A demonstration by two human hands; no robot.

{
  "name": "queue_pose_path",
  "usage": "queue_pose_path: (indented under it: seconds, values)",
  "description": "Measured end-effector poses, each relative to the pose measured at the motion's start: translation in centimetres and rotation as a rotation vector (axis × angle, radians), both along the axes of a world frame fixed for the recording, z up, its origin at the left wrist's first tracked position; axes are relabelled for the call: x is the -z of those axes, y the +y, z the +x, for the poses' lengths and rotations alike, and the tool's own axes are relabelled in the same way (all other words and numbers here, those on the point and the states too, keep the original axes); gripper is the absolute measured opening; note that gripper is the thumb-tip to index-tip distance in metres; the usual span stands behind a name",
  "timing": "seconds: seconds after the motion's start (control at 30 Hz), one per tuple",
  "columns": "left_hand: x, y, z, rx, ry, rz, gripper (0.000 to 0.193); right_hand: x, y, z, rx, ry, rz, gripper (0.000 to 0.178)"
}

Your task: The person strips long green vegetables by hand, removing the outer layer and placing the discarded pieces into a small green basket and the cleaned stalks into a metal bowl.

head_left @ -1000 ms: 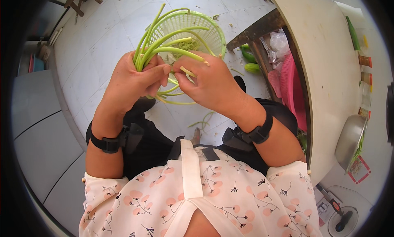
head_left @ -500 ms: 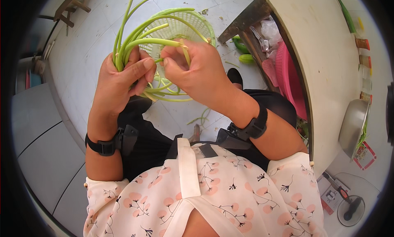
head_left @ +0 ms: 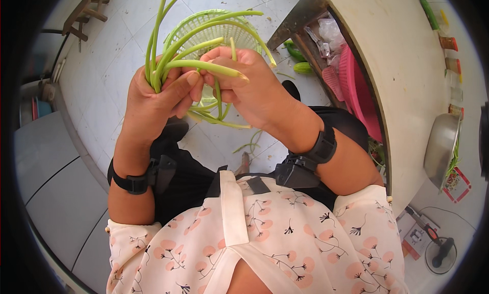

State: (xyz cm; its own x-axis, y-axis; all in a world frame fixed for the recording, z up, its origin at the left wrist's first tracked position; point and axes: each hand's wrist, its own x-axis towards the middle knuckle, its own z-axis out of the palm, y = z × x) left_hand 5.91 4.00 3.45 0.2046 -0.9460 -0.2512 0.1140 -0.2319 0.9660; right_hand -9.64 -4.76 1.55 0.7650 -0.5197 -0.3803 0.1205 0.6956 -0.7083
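Observation:
My left hand (head_left: 150,105) is closed around a bundle of long, curved green vegetable stems (head_left: 204,65), which fan out above and to the right. Other stems hang below the fingers. Beside it, my right hand (head_left: 260,92) is closed, with thumb and fingers pinched close to the left thumb. A thin green stem (head_left: 219,92) passes by its fingers, and another end pokes up above them. What lies exactly between the fingertips is partly hidden. Beneath both hands stands a pale green mesh basket (head_left: 175,34).
A wooden-framed table (head_left: 364,19) rises at my right, with a pink plastic basket (head_left: 351,80) and plastic bags beneath. Green vegetables (head_left: 303,68) lie on the floor. On the tabletop are a metal bowl (head_left: 439,146), small jars and a glass lid. A wooden stool (head_left: 81,14) stands far left.
My right hand has turned and moved slightly down and right, its fingers now against the left thumb. The bundle has shifted a little rightward.

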Motion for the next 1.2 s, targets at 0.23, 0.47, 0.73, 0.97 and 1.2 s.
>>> queue_pose_path:
  seconds: [0.23, 0.47, 0.73, 0.97, 1.2]
  values:
    - [-0.5, 0.0, 0.0, 0.009, -0.094, 0.009, 0.03, -0.5, -1.3, -0.5, -0.057, 0.096, -0.164, 0.013]
    - [0.2, -0.7, 0.7, -0.079, -0.217, 0.013, 0.044, 0.3, -1.1, -0.5, -0.014, 0.348, -1.283, 0.013]
    - [0.9, -0.7, 1.0, -0.077, -0.136, 0.166, 0.045, 0.3, -0.7, -0.5, -0.062, 0.449, -1.51, 0.015]
    - [1.0, -0.5, 0.7, -0.056, -0.023, 0.162, 0.045, 1.3, -1.4, -0.7, -0.145, 0.376, -1.555, 0.016]
    - [0.9, -0.5, 1.2, -0.039, 0.016, 0.097, 0.046, 0.4, -1.2, -0.6, -0.122, 0.326, -1.332, 0.013]
